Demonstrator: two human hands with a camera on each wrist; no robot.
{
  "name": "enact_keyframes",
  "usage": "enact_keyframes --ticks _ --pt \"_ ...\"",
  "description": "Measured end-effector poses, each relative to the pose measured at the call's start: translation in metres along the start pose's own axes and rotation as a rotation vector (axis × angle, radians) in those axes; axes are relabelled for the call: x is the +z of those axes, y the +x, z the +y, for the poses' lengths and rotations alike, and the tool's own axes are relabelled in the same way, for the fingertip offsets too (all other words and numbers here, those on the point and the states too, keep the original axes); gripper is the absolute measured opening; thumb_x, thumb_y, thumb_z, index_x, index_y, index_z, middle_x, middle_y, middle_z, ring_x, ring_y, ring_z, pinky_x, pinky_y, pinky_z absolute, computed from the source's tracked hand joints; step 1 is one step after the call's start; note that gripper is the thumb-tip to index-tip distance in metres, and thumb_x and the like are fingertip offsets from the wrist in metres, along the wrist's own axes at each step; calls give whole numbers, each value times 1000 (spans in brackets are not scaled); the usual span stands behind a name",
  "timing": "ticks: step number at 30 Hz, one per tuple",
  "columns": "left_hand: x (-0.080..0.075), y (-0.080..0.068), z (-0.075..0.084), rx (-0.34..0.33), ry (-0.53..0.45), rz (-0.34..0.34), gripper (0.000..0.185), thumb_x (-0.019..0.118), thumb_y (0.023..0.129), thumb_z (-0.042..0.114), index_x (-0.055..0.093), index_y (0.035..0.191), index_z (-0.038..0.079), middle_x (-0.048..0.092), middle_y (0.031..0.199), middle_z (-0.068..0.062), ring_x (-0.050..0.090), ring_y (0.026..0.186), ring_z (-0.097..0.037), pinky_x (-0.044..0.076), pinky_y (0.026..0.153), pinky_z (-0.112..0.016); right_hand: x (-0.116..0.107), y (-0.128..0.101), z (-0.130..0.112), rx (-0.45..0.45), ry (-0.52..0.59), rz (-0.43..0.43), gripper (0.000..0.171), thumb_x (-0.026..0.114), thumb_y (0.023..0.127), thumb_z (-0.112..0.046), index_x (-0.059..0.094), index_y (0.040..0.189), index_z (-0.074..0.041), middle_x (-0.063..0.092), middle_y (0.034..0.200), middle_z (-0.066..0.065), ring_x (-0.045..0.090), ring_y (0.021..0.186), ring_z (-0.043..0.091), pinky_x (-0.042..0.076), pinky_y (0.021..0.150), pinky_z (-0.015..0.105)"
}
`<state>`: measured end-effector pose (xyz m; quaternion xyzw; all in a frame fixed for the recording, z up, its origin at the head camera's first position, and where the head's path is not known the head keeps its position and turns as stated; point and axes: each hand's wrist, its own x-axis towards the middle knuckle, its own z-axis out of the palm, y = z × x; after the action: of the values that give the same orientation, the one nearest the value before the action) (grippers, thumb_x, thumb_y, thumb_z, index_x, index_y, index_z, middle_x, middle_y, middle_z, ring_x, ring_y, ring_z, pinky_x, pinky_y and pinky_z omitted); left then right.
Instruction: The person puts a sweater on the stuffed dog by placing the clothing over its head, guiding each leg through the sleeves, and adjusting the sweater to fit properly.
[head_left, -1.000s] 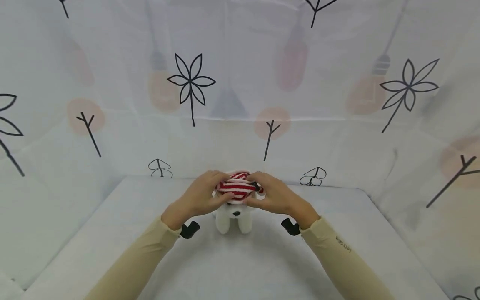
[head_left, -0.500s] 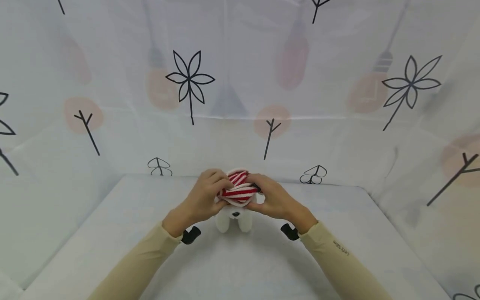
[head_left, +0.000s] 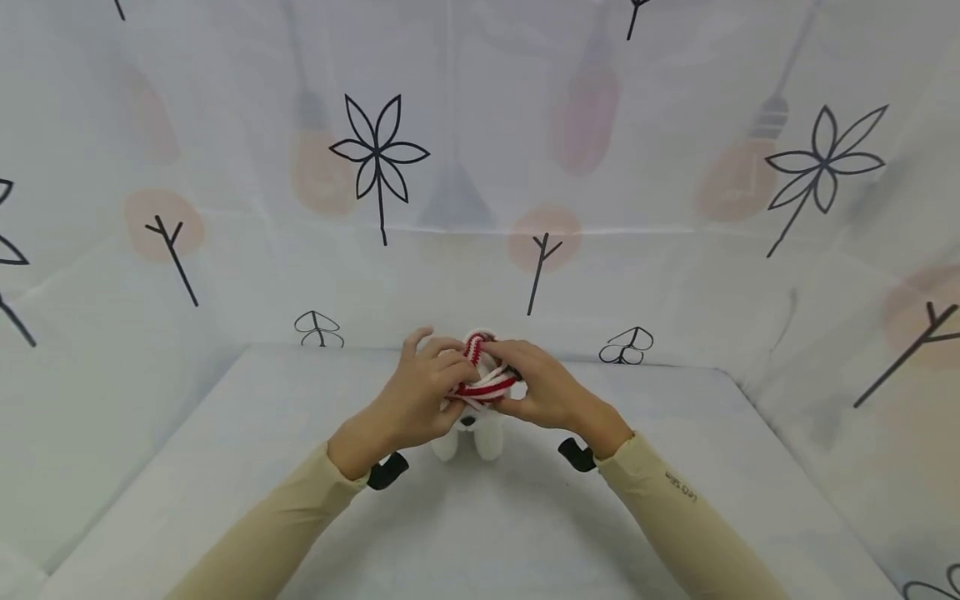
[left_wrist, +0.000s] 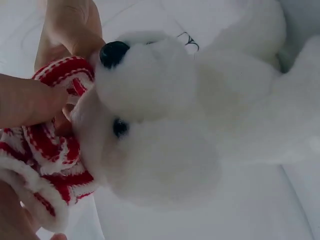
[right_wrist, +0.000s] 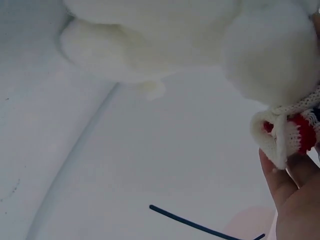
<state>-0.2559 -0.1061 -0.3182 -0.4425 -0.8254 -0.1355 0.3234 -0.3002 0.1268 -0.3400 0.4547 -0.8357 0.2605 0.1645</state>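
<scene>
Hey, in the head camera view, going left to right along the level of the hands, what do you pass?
Left sleeve → left hand → red-and-white striped knit on the white plush toy → right hand → right sleeve.

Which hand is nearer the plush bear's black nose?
Left. The left hand grips the striped knit hat right beside the white plush bear's nose; the right hand holds the hat's other side, slightly farther off.
</scene>
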Motion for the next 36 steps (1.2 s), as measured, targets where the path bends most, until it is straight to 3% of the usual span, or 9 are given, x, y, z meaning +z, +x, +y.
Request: enact_keyframes --ticks 5,9,15,18,21,25,30,36 --pt "-2 -3 -9 -72 75 -18 29 75 74 27 63 98 17 63 102 2 49 116 -26 18 104 -62 -1 2 1 0 5 -31 69 76 81 -31 45 140 -15 52 133 1 49 117 16 47 92 37" --pt "-3 -7 -18 -129 103 -64 46 76 74 44 61 107 16 62 108 -1 47 119 -28 17 104 -63 -3 2 2 30 -2 -56 72 77 80 -36 43 141 -17 50 135 0 48 118 14 46 93 36" --pt "2 -18 -29 -193 46 -164 73 77 68 59 54 124 17 58 117 -4 46 119 -27 19 105 -61 -2 0 5 73 -5 -109 83 77 77 -45 35 146 -24 48 137 -6 48 120 11 44 97 35" --pt "10 -26 -32 -213 9 -169 84 81 65 58 49 131 16 58 118 -3 48 116 -25 21 105 -60 2 -4 9 84 -36 -135 91 76 74 -53 29 149 -28 47 138 -10 48 120 9 43 98 34" --pt "22 -33 -33 -207 -26 -127 87 84 64 52 47 132 15 58 118 -2 50 112 -22 28 102 -53 9 -8 14 73 -39 -113 92 75 73 -56 31 148 -23 50 135 -9 51 117 8 45 96 32" --pt "36 -38 -35 -179 -79 -14 80 88 62 41 51 126 10 60 115 -3 54 107 -21 38 95 -44 20 -14 20 72 -25 -21 85 76 73 -53 40 139 -14 56 125 -5 56 108 7 49 89 28" --pt "49 -42 -34 -149 -148 117 66 91 62 25 57 114 6 62 109 -4 57 101 -21 43 91 -42 29 -21 20 47 -29 99 76 82 71 -42 46 130 -10 58 117 -2 57 98 9 51 79 26" --pt "56 -36 -25 -120 -194 189 53 88 63 10 56 105 6 61 104 -5 57 98 -22 44 88 -42 25 -28 16 -33 -52 199 64 87 69 -24 51 120 -9 58 112 0 55 91 11 51 72 26"
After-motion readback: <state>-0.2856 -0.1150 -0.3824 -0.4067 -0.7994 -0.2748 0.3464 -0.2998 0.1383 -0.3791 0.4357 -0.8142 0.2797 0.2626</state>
